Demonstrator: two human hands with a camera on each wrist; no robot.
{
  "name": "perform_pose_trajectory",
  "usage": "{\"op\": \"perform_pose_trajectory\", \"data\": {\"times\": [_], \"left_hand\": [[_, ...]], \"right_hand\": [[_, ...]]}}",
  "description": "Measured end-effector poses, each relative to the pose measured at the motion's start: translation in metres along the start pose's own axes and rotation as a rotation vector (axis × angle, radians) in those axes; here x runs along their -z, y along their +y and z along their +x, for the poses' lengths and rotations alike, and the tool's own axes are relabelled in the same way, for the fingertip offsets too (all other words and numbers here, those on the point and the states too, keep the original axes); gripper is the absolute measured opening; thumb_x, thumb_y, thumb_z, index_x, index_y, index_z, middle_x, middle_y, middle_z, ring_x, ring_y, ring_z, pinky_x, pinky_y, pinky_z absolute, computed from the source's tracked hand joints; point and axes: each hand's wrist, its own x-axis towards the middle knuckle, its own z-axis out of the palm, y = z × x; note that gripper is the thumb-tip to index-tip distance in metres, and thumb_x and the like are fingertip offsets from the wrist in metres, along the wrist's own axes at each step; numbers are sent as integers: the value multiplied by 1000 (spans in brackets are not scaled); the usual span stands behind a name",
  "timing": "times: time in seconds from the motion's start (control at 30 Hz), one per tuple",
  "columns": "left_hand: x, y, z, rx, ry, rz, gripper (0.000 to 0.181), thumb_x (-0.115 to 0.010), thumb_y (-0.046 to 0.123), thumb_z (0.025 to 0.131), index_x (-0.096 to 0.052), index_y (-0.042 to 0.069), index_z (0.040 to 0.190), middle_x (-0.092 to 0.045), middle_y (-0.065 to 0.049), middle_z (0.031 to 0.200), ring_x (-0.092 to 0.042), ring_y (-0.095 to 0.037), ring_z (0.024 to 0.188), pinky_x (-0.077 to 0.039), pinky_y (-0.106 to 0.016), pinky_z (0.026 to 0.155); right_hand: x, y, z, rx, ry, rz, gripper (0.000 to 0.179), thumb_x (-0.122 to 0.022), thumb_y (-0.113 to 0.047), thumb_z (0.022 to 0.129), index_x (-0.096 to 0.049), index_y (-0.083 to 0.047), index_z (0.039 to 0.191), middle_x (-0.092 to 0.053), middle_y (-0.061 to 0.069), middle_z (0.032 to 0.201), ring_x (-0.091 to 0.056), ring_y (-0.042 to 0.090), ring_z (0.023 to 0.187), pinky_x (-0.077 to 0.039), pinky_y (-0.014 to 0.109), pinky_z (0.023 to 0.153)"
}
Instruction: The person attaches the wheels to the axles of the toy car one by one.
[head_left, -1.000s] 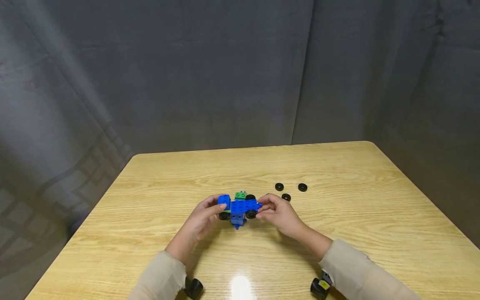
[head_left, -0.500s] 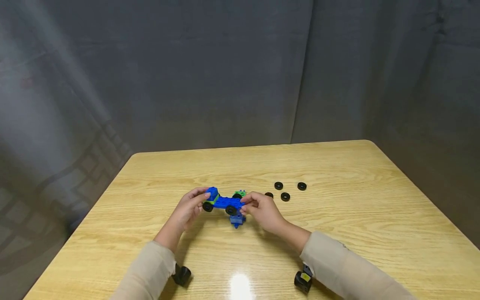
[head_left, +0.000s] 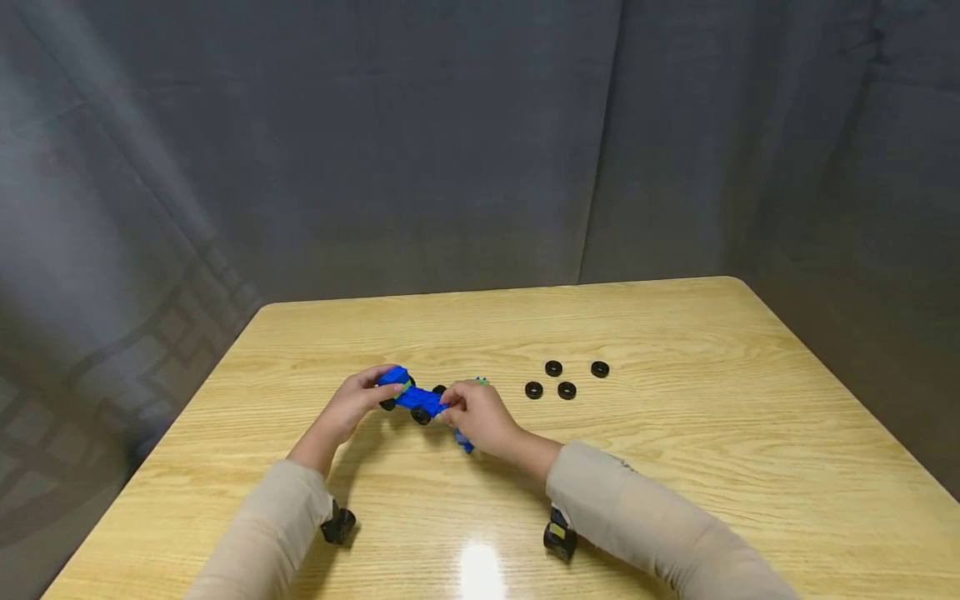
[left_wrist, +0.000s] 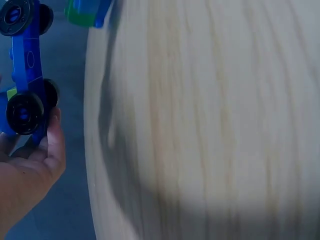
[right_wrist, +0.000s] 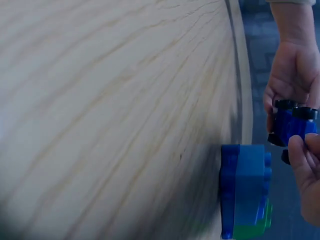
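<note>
A blue toy truck [head_left: 422, 401] with black wheels and a light green band is held above the table. My left hand [head_left: 348, 408] grips its cab end, thumb on top. At the other end, my right hand [head_left: 483, 418] pinches the tail between thumb and fingers. The left wrist view shows the underside of the truck [left_wrist: 28, 62], with the left fingers around the cab. Partly hidden behind my right hand, a blue and green block assembly [head_left: 464, 440] stands on the table. Its studs show in the right wrist view, where the block assembly [right_wrist: 249, 182] is apart from the truck.
Several loose black wheels [head_left: 566, 390] lie on the wooden table [head_left: 675, 417], right of my hands. Black camera units [head_left: 339, 527] hang below both sleeves. A grey curtain [head_left: 420, 150] stands behind the table's far edge [head_left: 420, 297].
Both hands have carried the truck leftward, off from over the block assembly, and its tail now tilts down to the right. My right hand now covers much of the block assembly.
</note>
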Motion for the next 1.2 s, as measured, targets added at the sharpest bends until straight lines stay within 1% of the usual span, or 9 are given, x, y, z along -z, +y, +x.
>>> {"op": "perform_pose_trajectory", "data": {"times": [0.07, 0.13, 0.23, 0.4, 0.53, 0.77, 0.9, 1.0, 1.2], "left_hand": [[4, -2, 1, 2, -2, 54, 56, -58, 23, 82, -38, 1, 129, -41, -22, 124, -41, -30, 109, -34, -43, 88], [8, -5, 3, 1, -2, 101, 56, -58, 25, 82, -38, 1, 129, -40, -22, 125, -39, -31, 111, -33, -44, 88], [14, -9, 5, -12, 2, 150, 55, -57, 24, 83, -39, 0, 128, -40, -23, 124, -39, -32, 111, -33, -44, 89], [23, -15, 7, -36, -14, 213, 51, -55, 20, 84, -38, -2, 127, -40, -24, 123, -38, -34, 111, -32, -44, 90], [29, -18, 8, -34, -41, 229, 50, -55, 18, 84, -38, -1, 127, -39, -23, 125, -36, -34, 113, -31, -45, 91], [36, -26, 8, -28, -88, 238, 50, -56, 17, 83, -39, 1, 128, -41, -22, 124, -38, -33, 112, -31, -45, 91], [40, -26, 8, -27, -102, 250, 51, -56, 18, 84, -38, 1, 128, -41, -22, 124, -40, -33, 109, -32, -45, 90], [43, -26, 8, -38, -109, 269, 51, -56, 15, 83, -37, -1, 128, -41, -23, 123, -42, -33, 108, -34, -44, 88], [44, -27, 8, -43, -111, 242, 51, -56, 8, 82, -37, -3, 128, -41, -23, 123, -43, -32, 107, -37, -41, 86]], "right_hand": [[-4, -2, 3, 17, -15, -55, 6, -61, 1, 77, -61, 0, 83, -57, 5, 76, -51, 10, 64, -42, 17, 54], [-9, -3, 5, 20, -32, -82, 5, -61, 0, 78, -61, -1, 83, -57, 5, 76, -51, 10, 66, -42, 17, 56], [-18, -4, 9, -5, -52, -111, 5, -61, -1, 78, -61, -3, 83, -57, 3, 75, -51, 9, 66, -42, 17, 56], [-33, -6, 14, -47, -85, -195, 4, -62, -4, 78, -62, -5, 81, -57, -2, 69, -49, 6, 60, -40, 16, 53], [-42, -8, 17, -59, -134, -247, 4, -62, -6, 77, -64, -8, 79, -59, -4, 70, -49, 5, 62, -40, 16, 55], [-53, -9, 19, -13, -224, -350, 4, -62, -7, 77, -66, -9, 78, -61, -4, 73, -54, 5, 68, -41, 15, 59], [-56, -13, 21, 4, -237, -379, 6, -61, -8, 78, -66, -9, 79, -62, -4, 75, -55, 6, 70, -42, 15, 60], [-58, -13, 22, 6, -236, -384, 7, -60, -8, 78, -67, -10, 79, -62, -4, 76, -55, 6, 72, -42, 14, 62], [-63, -11, 22, 9, -247, -393, 6, -61, -9, 78, -66, -10, 80, -62, -5, 76, -55, 5, 71, -41, 14, 63]]}}
